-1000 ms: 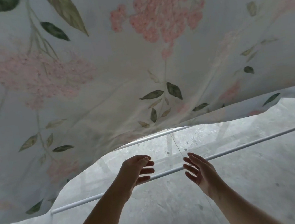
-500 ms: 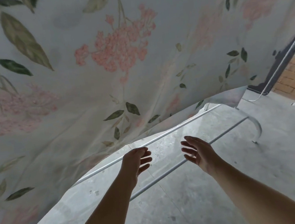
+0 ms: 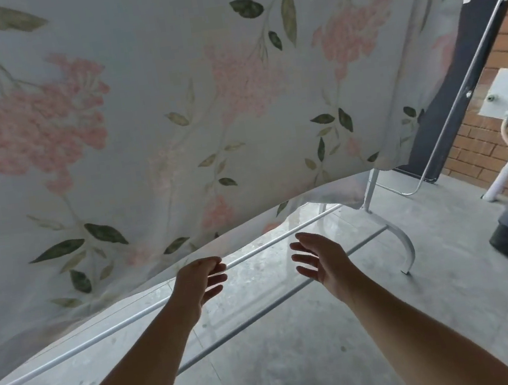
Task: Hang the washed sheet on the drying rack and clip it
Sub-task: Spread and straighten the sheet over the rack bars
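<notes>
Head view: I see left hand and right hand empty, fingers relaxed, below the sheet on the drying rack.

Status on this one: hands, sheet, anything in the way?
Left hand open, right hand open, nothing held. Sheet hanging, no clips seen. Rack rail beyond hands, nothing blocking.
</notes>
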Demonstrator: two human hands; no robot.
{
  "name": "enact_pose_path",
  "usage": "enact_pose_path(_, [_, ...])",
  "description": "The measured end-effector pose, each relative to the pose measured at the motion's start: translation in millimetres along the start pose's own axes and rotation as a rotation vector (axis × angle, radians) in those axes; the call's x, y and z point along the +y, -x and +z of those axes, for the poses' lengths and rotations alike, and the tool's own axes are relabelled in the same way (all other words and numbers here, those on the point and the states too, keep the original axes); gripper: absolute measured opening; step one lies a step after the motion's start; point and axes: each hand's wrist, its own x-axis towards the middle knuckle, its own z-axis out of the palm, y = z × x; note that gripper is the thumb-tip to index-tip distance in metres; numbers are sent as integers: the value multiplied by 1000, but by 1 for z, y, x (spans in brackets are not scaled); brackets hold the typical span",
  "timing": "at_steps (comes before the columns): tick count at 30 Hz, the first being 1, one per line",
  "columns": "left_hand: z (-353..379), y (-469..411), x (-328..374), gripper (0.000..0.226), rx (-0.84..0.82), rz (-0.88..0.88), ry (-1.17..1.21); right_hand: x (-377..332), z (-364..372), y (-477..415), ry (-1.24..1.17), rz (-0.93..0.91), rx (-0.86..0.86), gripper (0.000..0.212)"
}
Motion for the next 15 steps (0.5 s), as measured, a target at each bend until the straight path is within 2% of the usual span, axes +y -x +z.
enact_pose_path(10, [77, 24, 12, 13, 178, 8, -127, -36, -98, -43, -124, 63, -135, 22])
enact_pose_path(15, [87, 37, 14, 15, 251, -19, -129, -50, -108, -60, -127, 95, -183, 21])
